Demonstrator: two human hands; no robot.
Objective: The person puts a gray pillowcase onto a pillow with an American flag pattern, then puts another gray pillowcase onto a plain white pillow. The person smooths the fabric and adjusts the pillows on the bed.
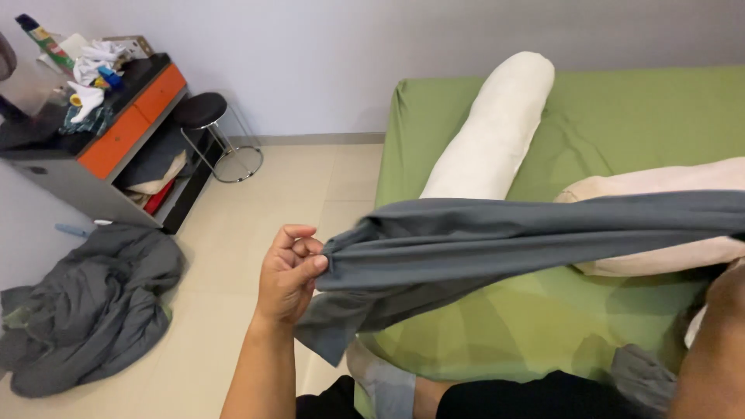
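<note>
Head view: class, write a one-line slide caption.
Left hand grips bunched grey sheet stretched over green bed.

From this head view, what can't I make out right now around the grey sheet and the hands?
- Right hand: cut off by the right edge; only the forearm shows, so its grip cannot be told.
- Grey sheet: its far end runs out of frame on the right.
- Second pillow: partly hidden behind the sheet.
- Left hand: its fingertips are buried in the bunched cloth.
- Items on the desk: too small to identify.
</note>
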